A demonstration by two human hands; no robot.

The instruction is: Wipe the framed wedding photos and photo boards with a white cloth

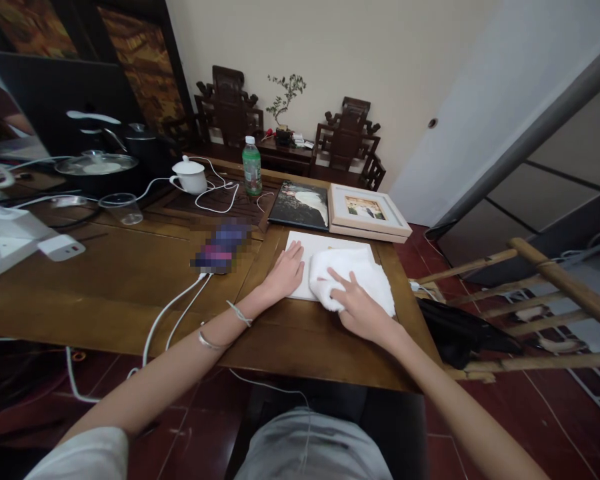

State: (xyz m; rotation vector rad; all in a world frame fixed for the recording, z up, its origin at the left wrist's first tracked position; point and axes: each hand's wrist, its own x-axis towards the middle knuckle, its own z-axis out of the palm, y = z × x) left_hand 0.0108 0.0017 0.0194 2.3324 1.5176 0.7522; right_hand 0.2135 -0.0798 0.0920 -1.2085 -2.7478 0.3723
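My left hand (286, 270) lies flat with fingers stretched out on the left edge of a flat white board or frame (300, 248) on the wooden table (130, 287). My right hand (356, 303) presses down on a bunched white cloth (360, 273) that covers the right part of that white board, fingers spread over the cloth. Two thin bracelets sit on my left wrist.
Behind the board lie a dark picture (300, 205) and a stacked light framed photo (369, 212). A green bottle (251, 167), white lidded cup (190, 176), plastic cup (123, 208), white cables, charger (60, 248) and blurred object (223, 248) sit left. A bamboo rack (530, 293) stands right.
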